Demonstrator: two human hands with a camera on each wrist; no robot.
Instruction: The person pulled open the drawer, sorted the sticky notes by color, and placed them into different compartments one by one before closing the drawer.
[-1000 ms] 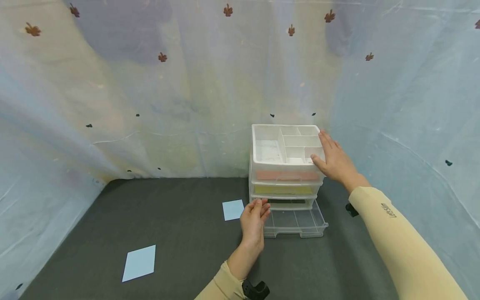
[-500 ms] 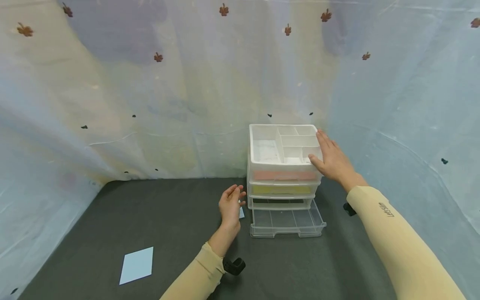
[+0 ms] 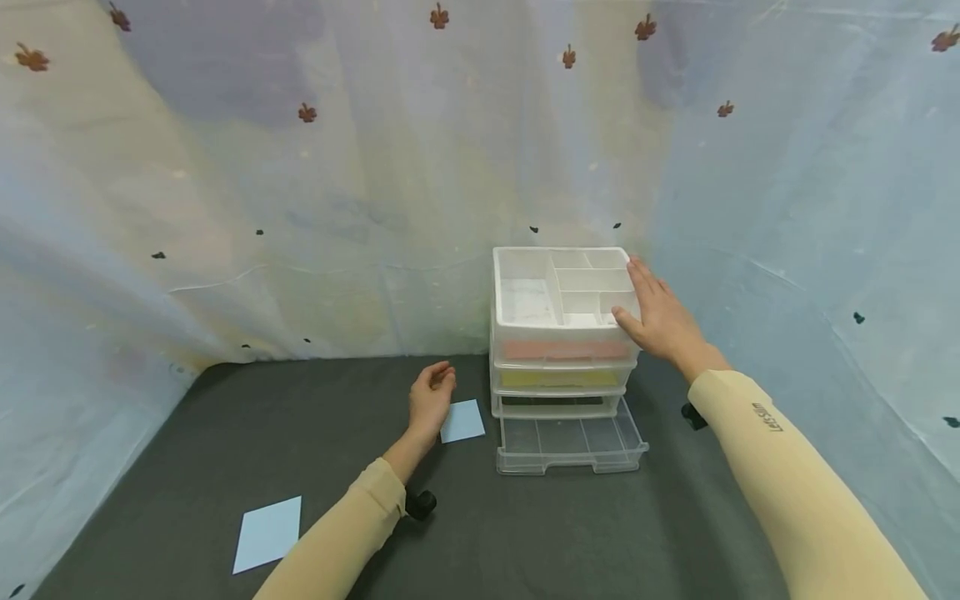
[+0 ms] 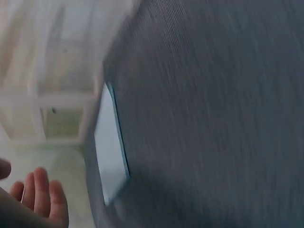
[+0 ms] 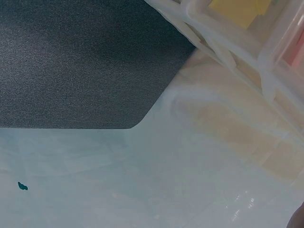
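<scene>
A white plastic drawer organizer point(image 3: 566, 329) stands on the dark table in the head view, its top tray divided into compartments. Its clear bottom drawer point(image 3: 570, 454) is pulled out, with nothing visible inside. My right hand point(image 3: 663, 325) rests on the organizer's right top edge, fingers straight along the rim and thumb over the front corner. To the left of the organizer, my left hand point(image 3: 431, 404) hangs above the table with fingers loosely bent and holding nothing. Just beside it lies a small light blue square pad of paper point(image 3: 465, 422), which shows its thickness in the left wrist view.
A larger light blue paper square point(image 3: 264, 533) lies at the front left of the table point(image 3: 180, 467), partly behind my left sleeve. Pink and yellow contents point(image 3: 562, 379) show through the upper drawers. A patterned curtain point(image 3: 420, 183) encloses the back and sides.
My left hand has moved left from in front of the bottom drawer, past the small blue pad. My right hand keeps its place on the organizer. The head view has shifted slightly.
</scene>
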